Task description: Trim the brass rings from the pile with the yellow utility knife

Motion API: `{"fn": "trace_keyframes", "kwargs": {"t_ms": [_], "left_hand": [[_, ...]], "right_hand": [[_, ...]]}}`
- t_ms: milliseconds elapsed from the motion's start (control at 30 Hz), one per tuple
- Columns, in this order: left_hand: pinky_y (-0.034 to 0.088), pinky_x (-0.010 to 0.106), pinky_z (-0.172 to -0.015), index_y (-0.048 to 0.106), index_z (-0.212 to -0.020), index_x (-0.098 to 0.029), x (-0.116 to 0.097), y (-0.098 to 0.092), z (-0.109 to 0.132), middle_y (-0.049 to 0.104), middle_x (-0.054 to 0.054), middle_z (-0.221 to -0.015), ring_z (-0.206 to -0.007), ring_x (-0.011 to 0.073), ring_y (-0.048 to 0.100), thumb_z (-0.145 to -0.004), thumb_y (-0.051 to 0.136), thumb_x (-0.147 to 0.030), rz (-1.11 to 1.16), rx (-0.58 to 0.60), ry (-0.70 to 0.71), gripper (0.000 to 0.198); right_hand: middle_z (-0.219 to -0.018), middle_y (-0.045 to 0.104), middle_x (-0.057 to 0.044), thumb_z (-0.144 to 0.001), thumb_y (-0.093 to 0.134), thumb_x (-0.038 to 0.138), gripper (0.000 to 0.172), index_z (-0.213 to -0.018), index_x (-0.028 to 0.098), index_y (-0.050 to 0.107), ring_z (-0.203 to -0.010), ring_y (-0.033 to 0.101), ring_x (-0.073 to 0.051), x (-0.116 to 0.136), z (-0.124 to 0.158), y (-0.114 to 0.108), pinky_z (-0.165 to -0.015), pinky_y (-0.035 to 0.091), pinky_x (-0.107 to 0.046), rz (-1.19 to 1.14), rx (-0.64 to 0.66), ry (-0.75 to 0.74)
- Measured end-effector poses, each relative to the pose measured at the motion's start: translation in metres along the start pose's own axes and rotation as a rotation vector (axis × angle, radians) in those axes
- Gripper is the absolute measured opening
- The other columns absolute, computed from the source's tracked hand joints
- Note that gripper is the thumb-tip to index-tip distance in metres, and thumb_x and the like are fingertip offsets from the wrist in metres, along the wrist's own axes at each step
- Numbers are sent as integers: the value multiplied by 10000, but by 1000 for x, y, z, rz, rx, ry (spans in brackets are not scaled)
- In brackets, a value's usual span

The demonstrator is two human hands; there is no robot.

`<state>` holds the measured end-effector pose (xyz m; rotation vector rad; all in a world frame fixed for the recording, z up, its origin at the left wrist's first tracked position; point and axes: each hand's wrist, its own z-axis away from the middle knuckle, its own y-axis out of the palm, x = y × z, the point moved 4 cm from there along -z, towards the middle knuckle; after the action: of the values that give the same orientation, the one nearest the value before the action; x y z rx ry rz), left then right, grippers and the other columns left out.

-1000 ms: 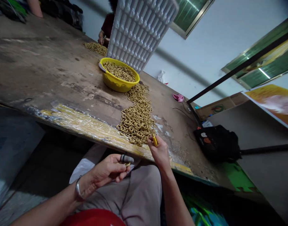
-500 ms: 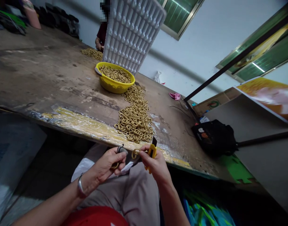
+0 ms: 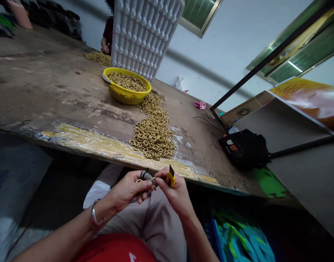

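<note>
Both hands are pinching a brass ring (image 3: 154, 179) in front of the ring pile (image 3: 154, 138).
The left hand (image 3: 128, 191) is clamping it, the right hand (image 3: 175, 191) also gripping a yellow knife (image 3: 170, 179); many rings are lying unheld, finished or not being unclear.

At lower centre, a yellow cutter (image 3: 170, 179) slants with its dark blade upward; a gold-coloured ring (image 3: 153, 179) is just left, a second ring (image 3: 139, 180) farther left.
</note>
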<state>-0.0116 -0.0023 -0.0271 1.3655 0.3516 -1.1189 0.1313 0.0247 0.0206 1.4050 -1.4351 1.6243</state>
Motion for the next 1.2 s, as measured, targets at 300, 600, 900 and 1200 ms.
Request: {"fn": "trace_keyframes", "kwargs": {"t_ms": [300,600,900,1200], "left_hand": [[390,177,-427,598,-729,-134,-1,-2,1,545,-29,-551,-459,70,474,-704,789,-388,-31,-94,78,318],[405,180,-457,579,-782,-146,-3,-2,3,559,-28,-595,-503,80,494,-772,717,-364,-224,-118,114,258],[349,164,-391,569,-741,-148,-10,2,13,545,-20,-598,-463,67,447,-748,727,-422,-97,-42,90,317],[363,169,-414,539,-778,-158,3,-6,6,501,-49,-595,-478,65,424,-761,739,-347,-188,-68,152,275]], "right_hand": [[-841,610,-34,-821,497,44,233,-914,195,649,-765,584,-167,-3,17,4,-683,413,-250,517,15,-98],[-854,646,-72,-847,468,42,244,-953,175,643,-696,595,-176,-15,16,5,-620,370,-267,976,5,-62],[-584,548,2,-876,555,482,353,-704,175,589,-429,383,-89,-46,9,-32,-434,275,-228,114,-37,349],[-510,453,78,-699,777,434,348,-851,154,637,-397,318,-37,-19,12,20,-401,239,-177,-545,-64,438]]}}
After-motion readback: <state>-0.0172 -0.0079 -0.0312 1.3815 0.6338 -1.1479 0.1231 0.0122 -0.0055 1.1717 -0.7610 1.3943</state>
